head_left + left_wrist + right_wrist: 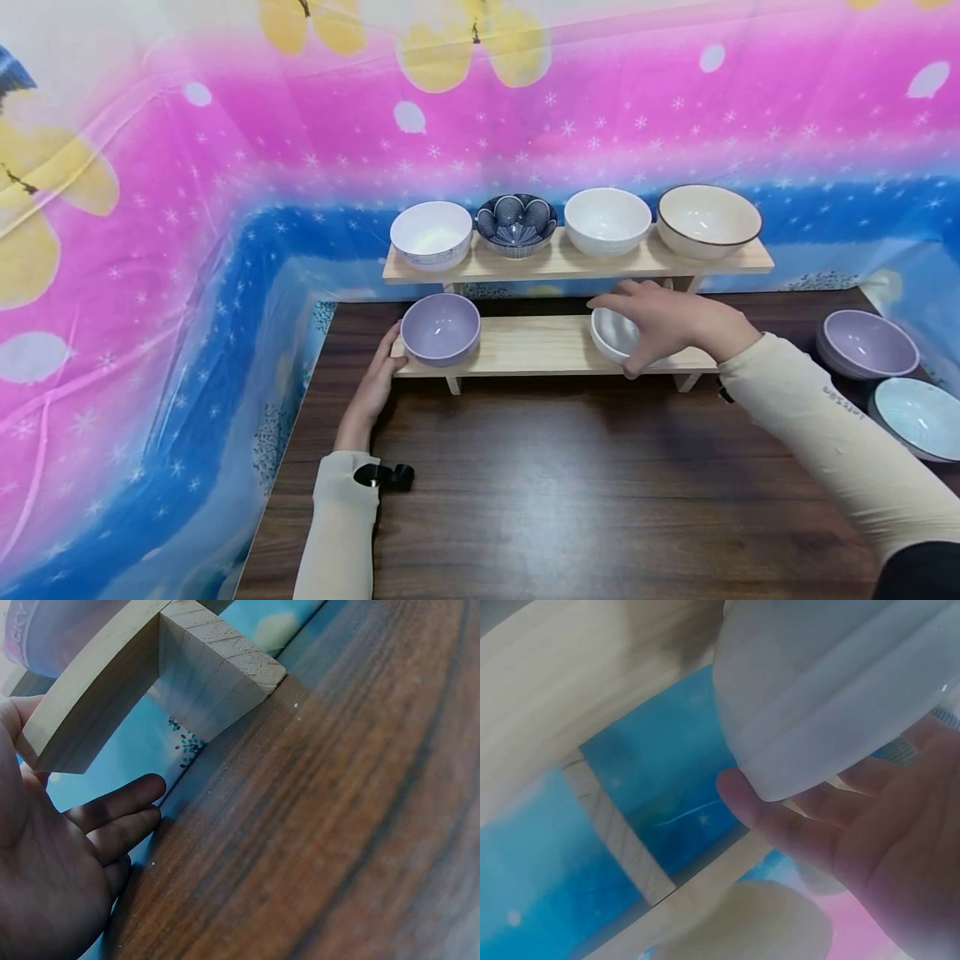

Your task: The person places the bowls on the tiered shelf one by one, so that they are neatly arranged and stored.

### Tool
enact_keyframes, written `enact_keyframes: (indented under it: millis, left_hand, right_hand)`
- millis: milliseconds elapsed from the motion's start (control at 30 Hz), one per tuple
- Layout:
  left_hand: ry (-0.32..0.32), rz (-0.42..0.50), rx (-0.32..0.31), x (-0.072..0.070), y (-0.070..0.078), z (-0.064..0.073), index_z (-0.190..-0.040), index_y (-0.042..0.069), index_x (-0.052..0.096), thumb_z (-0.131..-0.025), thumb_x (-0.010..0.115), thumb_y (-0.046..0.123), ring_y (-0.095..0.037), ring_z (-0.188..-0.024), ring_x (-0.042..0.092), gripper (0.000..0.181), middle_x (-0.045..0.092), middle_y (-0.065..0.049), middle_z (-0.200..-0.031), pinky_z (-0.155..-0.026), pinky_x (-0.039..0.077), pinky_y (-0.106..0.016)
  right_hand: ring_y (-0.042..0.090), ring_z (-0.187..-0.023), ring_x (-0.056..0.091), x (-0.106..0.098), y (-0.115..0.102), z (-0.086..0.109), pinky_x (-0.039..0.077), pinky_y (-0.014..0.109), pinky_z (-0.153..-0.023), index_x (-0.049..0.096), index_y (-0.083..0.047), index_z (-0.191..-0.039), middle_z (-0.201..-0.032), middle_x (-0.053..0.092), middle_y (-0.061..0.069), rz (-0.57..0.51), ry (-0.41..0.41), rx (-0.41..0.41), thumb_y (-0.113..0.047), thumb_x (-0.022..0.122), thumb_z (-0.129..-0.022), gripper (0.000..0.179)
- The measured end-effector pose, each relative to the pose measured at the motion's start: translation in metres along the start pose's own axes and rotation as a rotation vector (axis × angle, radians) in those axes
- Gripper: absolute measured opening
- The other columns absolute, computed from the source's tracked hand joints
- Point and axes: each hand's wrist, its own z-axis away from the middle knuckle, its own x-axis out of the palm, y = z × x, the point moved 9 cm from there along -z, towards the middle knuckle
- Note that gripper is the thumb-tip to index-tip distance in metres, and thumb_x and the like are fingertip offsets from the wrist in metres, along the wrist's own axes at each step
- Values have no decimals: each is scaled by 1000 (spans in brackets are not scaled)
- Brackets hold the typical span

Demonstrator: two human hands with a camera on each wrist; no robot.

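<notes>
My right hand (667, 321) reaches over a small white bowl (611, 333) at the right part of the lower shelf board, gripping its rim between thumb and fingers. In the right wrist view the side of this white bowl (817, 690) fills the top, with the fingers (802, 832) against its edge. At the left end of the wooden shelf (532, 346), my left hand (375, 379) pinches the board's end. The left wrist view shows the other fingers stretched out below the board (90, 697). A purple bowl (441, 329) sits on that end, close to the left fingertips.
Along the upper board (540, 267) stand a white bowl (431, 236), a dark patterned bowl (516, 225), another white bowl (607, 221) and a dark-rimmed cream bowl (708, 221). On the table (570, 500) at right are a purple bowl (866, 344) and a pale blue bowl (918, 417).
</notes>
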Motion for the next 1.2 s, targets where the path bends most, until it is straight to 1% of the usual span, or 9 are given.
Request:
enact_keyframes:
  millis: [200, 400, 533, 667, 800, 1033, 1200]
  left_hand:
    - [-7, -5, 1, 1, 0, 0, -171, 17, 19, -101, 43, 20, -33, -162, 4, 74, 11, -9, -177, -124, 1, -64]
    - [-3, -5, 10, 1, 1, 1, -171, 16, 19, -101, 43, 20, -34, -162, 2, 74, 11, -10, -177, -124, 0, -65]
    - [0, -6, 13, 0, 2, 2, -171, 15, 20, -101, 44, 20, -34, -162, 1, 74, 10, -10, -177, -124, 0, -65]
    - [-8, -3, 13, 2, 2, 2, -171, 15, 19, -101, 43, 20, -34, -162, 0, 74, 10, -10, -177, -124, 0, -65]
    - [-11, 0, 7, 2, 2, 2, -171, 15, 18, -101, 44, 20, -34, -162, 0, 74, 9, -10, -177, -124, 0, -66]
    - [-16, 3, -4, 1, 2, 0, -171, 17, 17, -101, 44, 21, -34, -162, 0, 75, 8, -9, -177, -124, 1, -66]
    - [-19, -3, -4, 2, 2, 0, -171, 18, 17, -102, 44, 22, -34, -162, 0, 75, 8, -9, -177, -123, 1, -66]
  right_hand:
    - [44, -120, 51, 3, -6, -9, 52, 57, -86, 51, -14, -156, -144, 50, 21, 3, -9, -16, -32, 90, -67, 99]
    - [43, -122, 50, 4, -15, -17, 52, 57, -89, 50, -14, -157, -146, 50, 21, 1, -18, -23, -31, 90, -68, 99]
    - [42, -123, 49, 5, -22, -24, 52, 57, -90, 49, -15, -158, -147, 49, 20, -11, -25, -36, -32, 90, -68, 99]
    - [42, -121, 49, 6, -28, -31, 51, 57, -91, 49, -15, -157, -145, 50, 20, -15, -21, -62, -33, 90, -68, 100]
    - [43, -121, 50, 5, -33, -38, 50, 58, -92, 49, -14, -157, -144, 49, 21, -12, -16, -83, -33, 90, -69, 100]
    - [44, -126, 47, 2, -44, -51, 49, 59, -94, 47, -17, -159, -149, 47, 21, -2, -36, -81, -37, 90, -69, 101]
    - [45, -131, 47, 1, -54, -58, 48, 58, -99, 44, -17, -161, -152, 45, 21, 4, -43, -92, -36, 89, -70, 103]
